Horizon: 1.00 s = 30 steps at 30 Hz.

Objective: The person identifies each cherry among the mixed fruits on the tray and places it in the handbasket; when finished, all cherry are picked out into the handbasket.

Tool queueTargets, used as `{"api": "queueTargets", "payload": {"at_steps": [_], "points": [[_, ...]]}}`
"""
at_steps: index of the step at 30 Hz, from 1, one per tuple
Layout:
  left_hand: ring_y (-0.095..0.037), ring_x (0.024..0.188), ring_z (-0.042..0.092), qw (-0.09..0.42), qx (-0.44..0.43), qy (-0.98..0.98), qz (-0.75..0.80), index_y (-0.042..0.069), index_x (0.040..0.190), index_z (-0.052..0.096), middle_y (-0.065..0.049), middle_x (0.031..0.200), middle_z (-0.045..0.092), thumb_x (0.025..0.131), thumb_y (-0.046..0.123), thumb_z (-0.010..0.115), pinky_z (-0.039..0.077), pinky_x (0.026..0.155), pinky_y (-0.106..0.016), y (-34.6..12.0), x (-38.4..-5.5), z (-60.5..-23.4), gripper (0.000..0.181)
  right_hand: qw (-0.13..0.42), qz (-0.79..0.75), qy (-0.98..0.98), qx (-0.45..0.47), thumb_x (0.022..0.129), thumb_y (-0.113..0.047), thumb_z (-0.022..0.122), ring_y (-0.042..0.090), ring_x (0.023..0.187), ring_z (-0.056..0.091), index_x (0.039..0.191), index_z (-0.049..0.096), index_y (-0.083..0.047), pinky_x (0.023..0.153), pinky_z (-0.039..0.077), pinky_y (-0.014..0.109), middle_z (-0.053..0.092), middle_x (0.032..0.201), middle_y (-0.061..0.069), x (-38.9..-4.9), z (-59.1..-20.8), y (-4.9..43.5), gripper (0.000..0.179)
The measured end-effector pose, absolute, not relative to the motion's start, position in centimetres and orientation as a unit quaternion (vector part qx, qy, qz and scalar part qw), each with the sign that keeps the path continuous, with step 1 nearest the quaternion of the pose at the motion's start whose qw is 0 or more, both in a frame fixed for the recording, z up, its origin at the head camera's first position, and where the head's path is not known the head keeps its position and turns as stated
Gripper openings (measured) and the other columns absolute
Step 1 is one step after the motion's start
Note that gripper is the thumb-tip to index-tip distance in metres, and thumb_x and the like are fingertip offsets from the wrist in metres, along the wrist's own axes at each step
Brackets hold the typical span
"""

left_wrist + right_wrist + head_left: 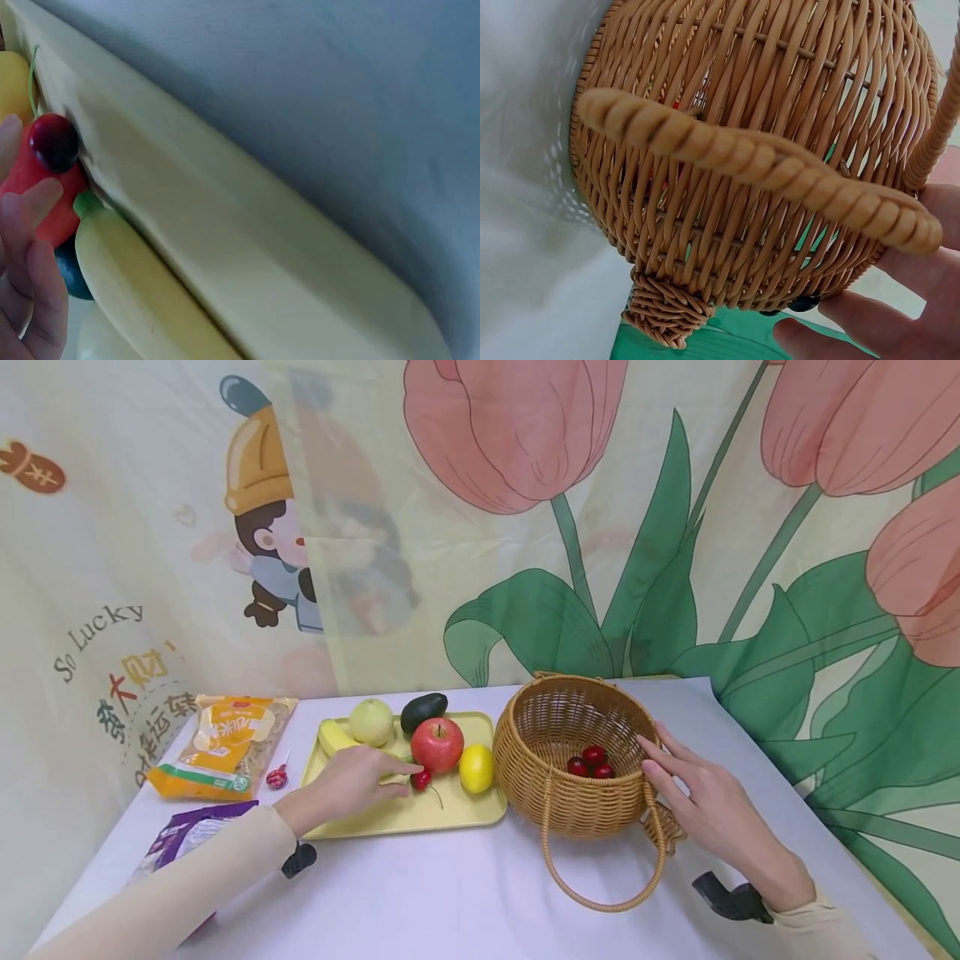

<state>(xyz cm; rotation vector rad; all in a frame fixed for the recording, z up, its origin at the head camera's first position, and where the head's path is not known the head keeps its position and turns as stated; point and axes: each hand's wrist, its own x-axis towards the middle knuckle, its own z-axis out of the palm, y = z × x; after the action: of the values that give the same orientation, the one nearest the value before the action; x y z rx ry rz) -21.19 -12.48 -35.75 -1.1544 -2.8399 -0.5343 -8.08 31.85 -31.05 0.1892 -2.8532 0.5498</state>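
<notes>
My left hand [356, 783] reaches over the yellow tray [450, 817], its thumb and index finger at a dark red cherry [422, 779] with a green stem. In the left wrist view, a gap shows between the fingertips [46, 196] and the cherry [54, 142]. Beside the cherry sit a red apple [437, 745] and a yellow lemon [477, 768]. My right hand [705, 793] rests with extended fingers on the right rim of a wicker basket [517, 777]. Inside the basket lie three dark red cherries [592, 760]. The basket's handle [615, 907] hangs down in front.
Also on the tray are a banana [333, 737], a pale green round fruit [371, 722] and a dark avocado-like fruit [423, 712]. Left of the tray lie an orange food bag [225, 747], a wrapped lollipop [277, 776] and a purple bag [187, 831]. A printed curtain [510, 552] hangs behind.
</notes>
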Motion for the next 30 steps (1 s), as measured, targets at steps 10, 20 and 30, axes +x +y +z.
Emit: {"api": "queueTargets", "payload": {"at_steps": [10,20,30], "points": [[-0.004,0.049,0.029,0.02,-0.359,-0.918,-0.165,0.024,0.12,0.079,0.013,0.054,0.048,0.085,0.03,0.084,0.021,0.05,-0.021,-11.3,-21.5,-36.8,0.036,0.113,0.185,-0.974,0.064,0.109,-0.039,0.047,0.057,0.137,0.046,0.154,0.047,-0.012,0.103,0.042,0.071,0.034,0.164,0.023,-8.0,-31.0,31.8,0.052],[-0.004,0.049,0.028,0.032,-0.348,-0.921,-0.17,0.024,0.113,0.082,0.012,0.056,0.05,0.083,0.03,0.085,0.019,0.049,-0.02,-10.6,-21.7,-37.2,0.031,0.107,0.189,-0.974,0.062,0.109,-0.039,0.047,0.058,0.137,0.045,0.155,0.046,-0.013,0.103,0.04,0.072,0.032,0.165,0.022,-8.1,-31.0,31.9,0.052],[-0.004,0.048,0.024,0.037,-0.339,-0.924,-0.172,0.024,0.115,0.081,0.012,0.055,0.046,0.084,0.03,0.085,0.019,0.049,-0.02,-10.6,-21.5,-37.5,0.033,0.11,0.192,-0.973,0.065,0.11,-0.039,0.047,0.058,0.137,0.045,0.154,0.047,-0.012,0.103,0.041,0.072,0.033,0.165,0.022,-8.1,-31.0,31.9,0.052]]}}
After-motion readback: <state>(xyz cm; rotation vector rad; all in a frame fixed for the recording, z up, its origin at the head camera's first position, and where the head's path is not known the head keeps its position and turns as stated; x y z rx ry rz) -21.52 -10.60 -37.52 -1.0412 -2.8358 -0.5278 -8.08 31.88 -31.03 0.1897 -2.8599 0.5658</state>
